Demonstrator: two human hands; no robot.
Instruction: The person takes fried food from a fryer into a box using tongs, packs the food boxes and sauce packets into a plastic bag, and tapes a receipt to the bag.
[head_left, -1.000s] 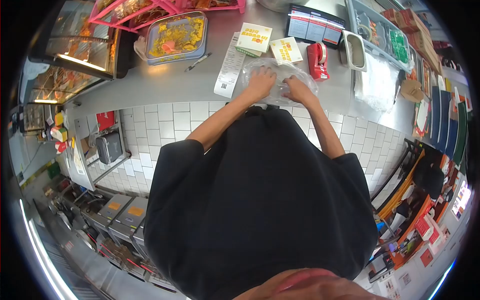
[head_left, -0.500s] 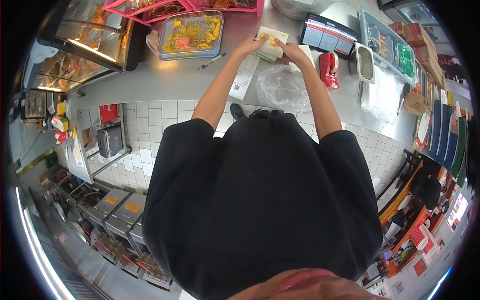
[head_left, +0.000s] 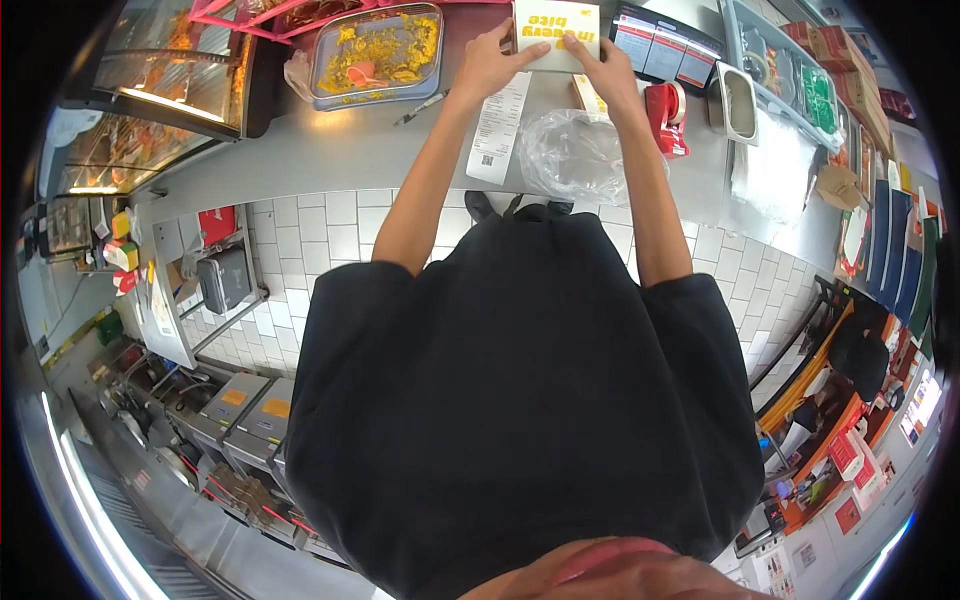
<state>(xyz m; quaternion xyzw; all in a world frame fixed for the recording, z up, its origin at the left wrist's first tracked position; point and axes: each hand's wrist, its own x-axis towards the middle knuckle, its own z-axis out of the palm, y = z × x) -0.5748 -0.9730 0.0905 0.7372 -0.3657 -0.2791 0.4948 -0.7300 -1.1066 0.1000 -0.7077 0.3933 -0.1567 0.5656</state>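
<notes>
At the top of the view, a white cardboard food box [head_left: 557,50] with yellow lettering is held between my two hands. My left hand [head_left: 489,66] grips its left side, with the thumb along the near edge. My right hand [head_left: 611,76] closes on the right side, its thumb on the printed face. Below the box lies a long printed receipt [head_left: 498,125]. A clear plastic bag [head_left: 570,155] rests crumpled beside the receipt. Partly hidden by my right hand is a second yellow-and-white box [head_left: 587,95] on the counter.
To the left stand a clear tub [head_left: 322,92] of yellow food with a pink scoop and a pen [head_left: 421,108]. On the right are a dark screen [head_left: 665,45], a red tape dispenser [head_left: 665,122], a metal pan [head_left: 738,103] and a blue bin [head_left: 737,42]. A heated display [head_left: 180,105] is at far left.
Both hands have moved farther up the view with the box, which now shows large yellow lettering instead of a small yellow pattern. The second box by my right hand is more visible.
</notes>
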